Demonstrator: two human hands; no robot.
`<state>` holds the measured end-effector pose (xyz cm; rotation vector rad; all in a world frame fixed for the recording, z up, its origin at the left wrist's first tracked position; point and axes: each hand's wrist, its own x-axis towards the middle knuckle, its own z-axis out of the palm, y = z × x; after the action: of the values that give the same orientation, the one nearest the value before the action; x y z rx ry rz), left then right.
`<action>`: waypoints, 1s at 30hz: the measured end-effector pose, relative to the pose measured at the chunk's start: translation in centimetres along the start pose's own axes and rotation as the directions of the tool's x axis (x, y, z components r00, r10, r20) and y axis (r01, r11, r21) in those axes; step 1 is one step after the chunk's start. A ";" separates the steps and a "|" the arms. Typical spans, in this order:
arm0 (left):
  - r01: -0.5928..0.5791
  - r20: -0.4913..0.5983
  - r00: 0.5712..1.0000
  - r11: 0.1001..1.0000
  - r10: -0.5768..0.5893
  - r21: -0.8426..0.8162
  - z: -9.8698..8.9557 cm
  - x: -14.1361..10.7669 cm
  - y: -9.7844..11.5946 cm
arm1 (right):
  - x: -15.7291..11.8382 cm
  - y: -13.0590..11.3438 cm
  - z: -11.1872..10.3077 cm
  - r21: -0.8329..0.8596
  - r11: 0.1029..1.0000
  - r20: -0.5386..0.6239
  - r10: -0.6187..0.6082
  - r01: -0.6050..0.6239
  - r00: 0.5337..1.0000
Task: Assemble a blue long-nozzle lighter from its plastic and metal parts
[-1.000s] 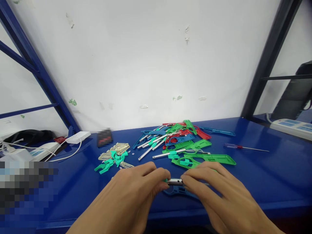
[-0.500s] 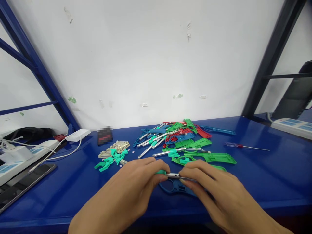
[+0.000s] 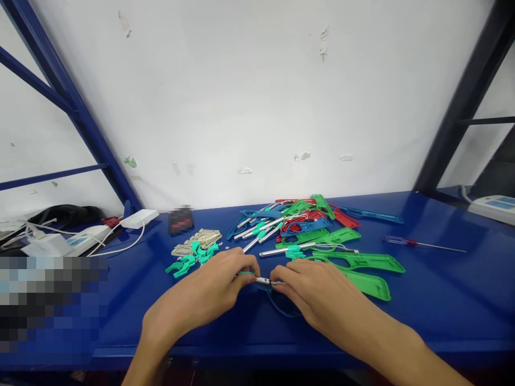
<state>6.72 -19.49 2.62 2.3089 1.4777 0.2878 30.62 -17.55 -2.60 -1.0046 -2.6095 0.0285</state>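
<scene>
Low over the blue table's front half, my left hand (image 3: 213,287) pinches the left end of a short metal piece (image 3: 263,280), with a bit of teal plastic showing at the fingers. My right hand (image 3: 317,295) has its fingertips closed on the piece's right end, where something dark and thin shows. Just below the fingers lies a blue plastic part (image 3: 281,308), partly hidden by my right hand. Beyond my hands is a pile of metal tubes with teal clips (image 3: 295,250) and green handle shells (image 3: 374,261).
Teal clips (image 3: 183,265) and beige parts (image 3: 207,237) lie left of the pile. A screwdriver (image 3: 412,243) rests at the right. White cables and a white box (image 3: 139,219) are at the left. The wall (image 3: 241,107) stands behind the table (image 3: 434,300).
The view has shifted, and both hands now appear further left and slightly higher, still pinching the metal piece. More of the lower green shell shows.
</scene>
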 end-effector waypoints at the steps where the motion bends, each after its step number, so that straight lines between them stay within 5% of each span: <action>1: -0.004 -0.003 1.000 1.000 0.004 0.009 0.1 0.1 -0.1 | 0.1 0.0 0.0 -0.013 1.000 0.007 0.000 0.000 1.000; 18: -0.036 -0.097 0.994 0.997 0.042 0.062 1.0 -0.1 -0.5 | 0.2 -0.2 0.5 0.037 0.995 0.010 0.090 -0.090 0.996; 30: -0.017 0.018 1.000 1.000 0.017 0.011 0.5 -1.1 0.6 | -1.2 0.8 -0.1 0.266 0.956 0.024 -0.134 0.123 0.991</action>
<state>6.96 -20.87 2.45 2.3274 1.4550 0.2632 32.02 -17.78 -2.99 -0.7473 -2.6137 0.3590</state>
